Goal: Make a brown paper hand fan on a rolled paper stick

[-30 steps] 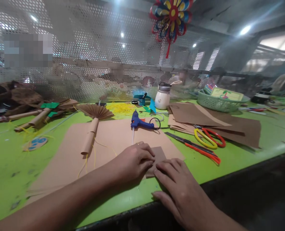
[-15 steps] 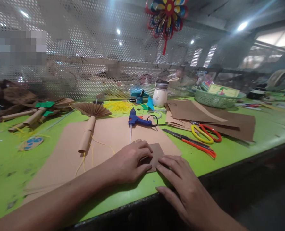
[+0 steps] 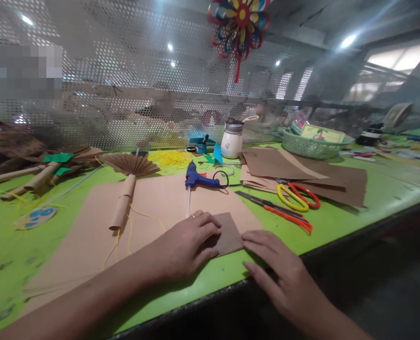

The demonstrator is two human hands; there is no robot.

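A small piece of brown paper [image 3: 228,234] lies near the table's front edge. My left hand [image 3: 188,243] is over its left side, fingers curled down and gripping it against the table; its left part is hidden beneath them. At the paper's right edge, the extended fingertips of my right hand [image 3: 278,264] touch it, thumb apart. Behind my left hand a blue glue gun [image 3: 201,178] rests on large tan paper sheets [image 3: 89,222]. To the left lies a rolled paper tube [image 3: 123,205] with a pleated paper fan [image 3: 133,164] at its top and yellow strings hanging from it.
A utility knife with an orange handle [image 3: 287,218] and scissors [image 3: 295,196] lie right of the sheets. Behind them are stacked brown papers [image 3: 284,165] and a green basket [image 3: 312,145]. A white bottle [image 3: 232,141] stands before the perforated metal screen [image 3: 124,104].
My right hand has slid rightward to the edge of the brown paper, uncovering more of it. My left hand stays on the paper. The view has shifted slightly.
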